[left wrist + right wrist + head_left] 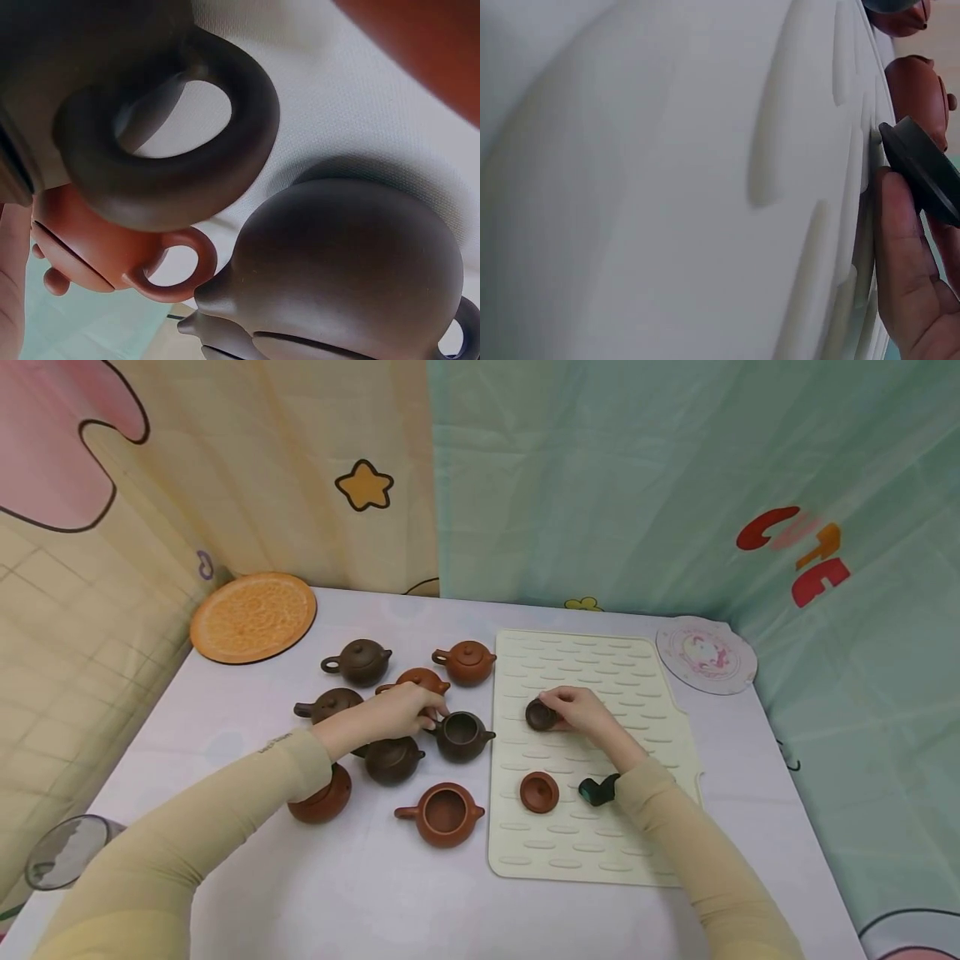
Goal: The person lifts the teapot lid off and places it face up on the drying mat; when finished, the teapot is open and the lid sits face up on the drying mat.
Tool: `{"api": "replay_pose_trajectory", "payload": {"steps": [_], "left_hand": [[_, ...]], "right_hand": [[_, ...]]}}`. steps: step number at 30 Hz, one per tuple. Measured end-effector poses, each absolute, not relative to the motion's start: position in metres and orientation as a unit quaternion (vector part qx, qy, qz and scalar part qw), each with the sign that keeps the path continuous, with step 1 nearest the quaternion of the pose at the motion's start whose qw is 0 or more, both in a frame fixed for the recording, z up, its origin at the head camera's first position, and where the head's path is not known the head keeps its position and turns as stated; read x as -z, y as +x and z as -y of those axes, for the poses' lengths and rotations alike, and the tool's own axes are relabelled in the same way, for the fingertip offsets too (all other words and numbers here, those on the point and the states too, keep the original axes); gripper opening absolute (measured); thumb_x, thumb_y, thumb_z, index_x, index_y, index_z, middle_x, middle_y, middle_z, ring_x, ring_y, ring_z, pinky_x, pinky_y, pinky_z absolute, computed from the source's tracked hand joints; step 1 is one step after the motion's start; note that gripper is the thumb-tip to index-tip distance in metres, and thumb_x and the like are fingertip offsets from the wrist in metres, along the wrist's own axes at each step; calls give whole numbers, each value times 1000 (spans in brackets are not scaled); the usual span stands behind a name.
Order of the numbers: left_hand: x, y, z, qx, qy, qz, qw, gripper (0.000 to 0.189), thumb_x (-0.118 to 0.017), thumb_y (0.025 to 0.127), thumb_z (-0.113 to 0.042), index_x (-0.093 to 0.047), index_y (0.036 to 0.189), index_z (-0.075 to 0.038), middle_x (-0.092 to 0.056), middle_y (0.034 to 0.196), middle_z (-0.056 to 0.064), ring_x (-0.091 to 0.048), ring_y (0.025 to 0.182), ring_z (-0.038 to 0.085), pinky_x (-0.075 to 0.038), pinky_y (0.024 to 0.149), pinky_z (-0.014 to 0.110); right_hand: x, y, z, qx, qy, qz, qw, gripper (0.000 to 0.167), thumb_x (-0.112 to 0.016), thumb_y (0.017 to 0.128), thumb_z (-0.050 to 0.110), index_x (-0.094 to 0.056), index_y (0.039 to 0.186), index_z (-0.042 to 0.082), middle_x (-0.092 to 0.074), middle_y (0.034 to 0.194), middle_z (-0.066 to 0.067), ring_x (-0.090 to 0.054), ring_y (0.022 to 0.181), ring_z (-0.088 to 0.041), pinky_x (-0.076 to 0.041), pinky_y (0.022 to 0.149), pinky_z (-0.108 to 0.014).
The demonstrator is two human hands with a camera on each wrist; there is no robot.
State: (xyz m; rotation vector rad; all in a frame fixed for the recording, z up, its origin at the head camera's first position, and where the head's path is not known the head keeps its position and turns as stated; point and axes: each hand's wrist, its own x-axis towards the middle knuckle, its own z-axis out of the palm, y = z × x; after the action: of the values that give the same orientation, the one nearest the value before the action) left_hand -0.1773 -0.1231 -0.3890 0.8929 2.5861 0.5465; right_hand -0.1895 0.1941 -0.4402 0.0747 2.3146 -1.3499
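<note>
In the head view my left hand holds a dark brown teapot by its handle side, fingers bent near the rim. This teapot is lidless, its round mouth facing up. From the left wrist its looped handle shows large, with part of the hand at the left edge. My right hand pinches a dark round lid over the cream mat, hollow side facing up. The right wrist view shows the lid tilted against the fingertips. A reddish lid lies on the mat nearer the front.
An open reddish teapot stands in front. Several lidded teapots, including a dark one and a reddish one, crowd around my left arm. An orange round mat lies back left, a pink one back right. A glass stands front left.
</note>
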Motion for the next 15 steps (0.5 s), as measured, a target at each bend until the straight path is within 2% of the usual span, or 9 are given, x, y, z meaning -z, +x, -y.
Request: {"api": "replay_pose_trajectory", "payload": {"steps": [9,12,15], "left_hand": [[391,-178,123,-191,315,-913,173,18,-70,90,-6,-72,107,-12,-72,90,1,-66,82,11,-52,69,25],[391,-178,123,-192,313,-914,174,18,-70,90,-6,-72,107,-12,-72,90,1,-65,82,11,-52,69,25],[390,-177,123,-197,309,-913,179,19,-69,91,-6,-72,108,-12,-72,90,1,-65,82,11,-52,70,26]], "right_hand": [[440,-188,-190,455,37,-865,207,43,-58,99,37,-66,126,5,-62,129,-18,-65,88,-15,-56,77,-28],[442,-188,-191,451,41,-869,200,42,-58,99,37,-67,126,6,-63,128,-17,-65,91,-17,-55,79,-28],[443,-187,-191,451,38,-870,193,41,-57,100,36,-66,127,6,-64,128,-17,-65,101,-21,-56,83,-30]]}}
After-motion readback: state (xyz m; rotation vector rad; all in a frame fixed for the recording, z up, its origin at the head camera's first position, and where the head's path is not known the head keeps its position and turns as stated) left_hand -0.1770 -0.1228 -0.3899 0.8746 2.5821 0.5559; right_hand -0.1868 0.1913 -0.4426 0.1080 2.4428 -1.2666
